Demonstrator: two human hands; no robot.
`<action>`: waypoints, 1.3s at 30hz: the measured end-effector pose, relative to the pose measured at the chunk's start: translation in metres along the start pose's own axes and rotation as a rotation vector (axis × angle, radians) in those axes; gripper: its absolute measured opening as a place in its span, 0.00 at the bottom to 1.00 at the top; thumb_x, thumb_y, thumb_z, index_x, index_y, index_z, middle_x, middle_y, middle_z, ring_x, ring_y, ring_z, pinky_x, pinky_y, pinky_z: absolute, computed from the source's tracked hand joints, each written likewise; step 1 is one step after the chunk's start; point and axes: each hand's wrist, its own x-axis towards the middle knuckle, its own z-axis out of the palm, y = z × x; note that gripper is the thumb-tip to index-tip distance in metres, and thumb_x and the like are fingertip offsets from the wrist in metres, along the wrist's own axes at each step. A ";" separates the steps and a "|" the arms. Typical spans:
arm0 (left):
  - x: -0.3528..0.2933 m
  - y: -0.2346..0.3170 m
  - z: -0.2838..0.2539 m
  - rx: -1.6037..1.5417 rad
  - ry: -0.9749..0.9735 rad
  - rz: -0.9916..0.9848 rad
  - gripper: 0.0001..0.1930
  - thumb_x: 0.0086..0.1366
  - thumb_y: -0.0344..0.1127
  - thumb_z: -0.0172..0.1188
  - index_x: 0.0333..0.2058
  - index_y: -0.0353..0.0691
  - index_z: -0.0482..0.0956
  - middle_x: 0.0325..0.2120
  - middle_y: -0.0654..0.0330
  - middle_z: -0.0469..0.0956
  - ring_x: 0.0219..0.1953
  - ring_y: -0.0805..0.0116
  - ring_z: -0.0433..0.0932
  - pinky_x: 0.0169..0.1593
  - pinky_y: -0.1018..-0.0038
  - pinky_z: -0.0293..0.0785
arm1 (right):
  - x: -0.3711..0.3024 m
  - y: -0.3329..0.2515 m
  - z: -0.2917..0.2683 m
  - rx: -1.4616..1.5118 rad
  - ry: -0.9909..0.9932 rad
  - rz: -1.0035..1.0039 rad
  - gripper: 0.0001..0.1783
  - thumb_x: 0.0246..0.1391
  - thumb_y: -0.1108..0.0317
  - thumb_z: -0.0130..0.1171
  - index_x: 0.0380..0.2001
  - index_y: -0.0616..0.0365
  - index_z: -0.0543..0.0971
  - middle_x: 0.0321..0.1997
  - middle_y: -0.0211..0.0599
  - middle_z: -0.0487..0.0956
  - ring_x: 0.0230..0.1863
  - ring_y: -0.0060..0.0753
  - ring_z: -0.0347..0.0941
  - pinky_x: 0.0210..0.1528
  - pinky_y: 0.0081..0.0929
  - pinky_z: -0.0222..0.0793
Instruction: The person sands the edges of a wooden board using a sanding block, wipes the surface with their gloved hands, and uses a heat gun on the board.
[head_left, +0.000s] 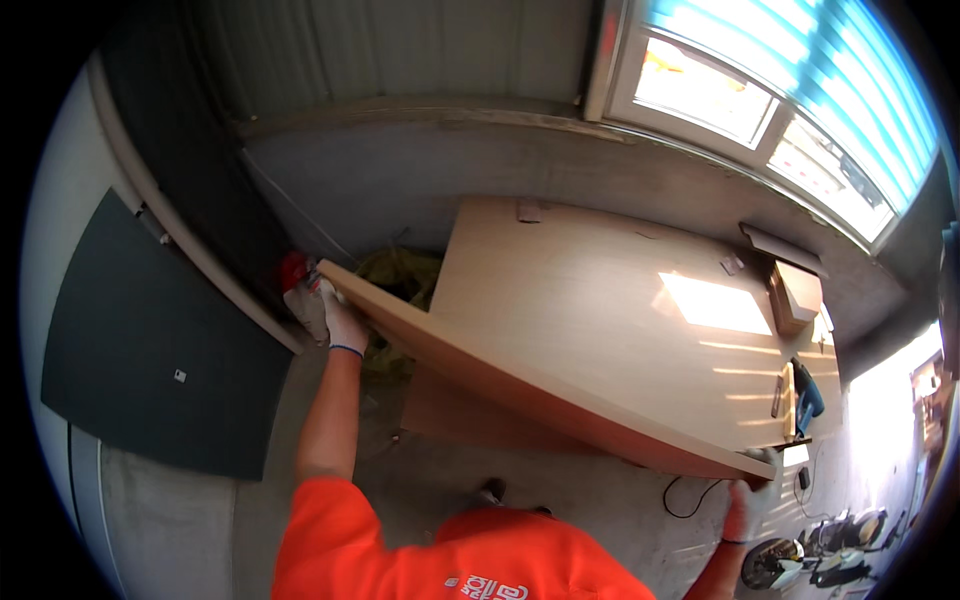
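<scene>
A long wooden board is held tilted on edge in front of me, running from upper left to lower right. My left hand, in a white glove, is closed around its far left end. At the lower right end, my gloved right hand grips the same board; its fingers are partly hidden. Behind the board lies a large light wood panel, raised above the floor. The held board covers part of the panel's near side.
A brown box and a blue power tool sit at the panel's right end. A black cable loops on the floor near my right hand. Yellowish sacking lies beyond my left hand. A dark door stands left, a window upper right.
</scene>
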 end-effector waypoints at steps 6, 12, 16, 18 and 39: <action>-0.130 0.059 0.160 1.072 -0.797 1.274 0.19 0.73 0.52 0.55 0.38 0.41 0.82 0.36 0.54 0.81 0.42 0.55 0.80 0.48 0.60 0.74 | 0.049 -0.117 0.073 -1.369 -0.479 -0.379 0.22 0.28 0.59 0.81 0.24 0.60 0.80 0.23 0.46 0.77 0.29 0.48 0.81 0.33 0.37 0.74; -0.240 -0.008 0.189 1.891 -1.329 0.899 0.24 0.68 0.61 0.57 0.36 0.44 0.86 0.31 0.52 0.85 0.37 0.47 0.84 0.45 0.55 0.78 | 0.058 -0.110 0.219 -1.342 -1.119 -0.329 0.37 0.46 0.32 0.71 0.36 0.60 0.81 0.30 0.47 0.84 0.36 0.57 0.83 0.41 0.47 0.78; -0.185 0.006 0.193 1.811 -1.194 0.852 0.27 0.69 0.62 0.54 0.26 0.45 0.87 0.27 0.53 0.85 0.33 0.48 0.85 0.38 0.55 0.79 | 0.074 -0.116 0.185 -1.372 -1.095 -0.159 0.39 0.47 0.33 0.71 0.44 0.61 0.80 0.33 0.47 0.85 0.39 0.57 0.83 0.43 0.47 0.79; -0.126 0.035 0.182 1.886 -1.179 1.014 0.21 0.68 0.54 0.57 0.26 0.47 0.87 0.27 0.55 0.85 0.32 0.50 0.85 0.37 0.57 0.79 | 0.077 -0.119 0.167 -1.349 -1.049 -0.151 0.37 0.48 0.35 0.70 0.42 0.61 0.80 0.33 0.47 0.85 0.38 0.57 0.83 0.42 0.47 0.79; -0.042 0.106 0.154 1.409 -0.879 0.066 0.18 0.70 0.43 0.60 0.43 0.29 0.83 0.33 0.55 0.85 0.35 0.68 0.84 0.43 0.70 0.80 | 0.068 -0.119 0.298 -1.253 -1.251 -0.097 0.56 0.45 0.35 0.73 0.63 0.72 0.67 0.37 0.54 0.85 0.38 0.60 0.84 0.41 0.45 0.80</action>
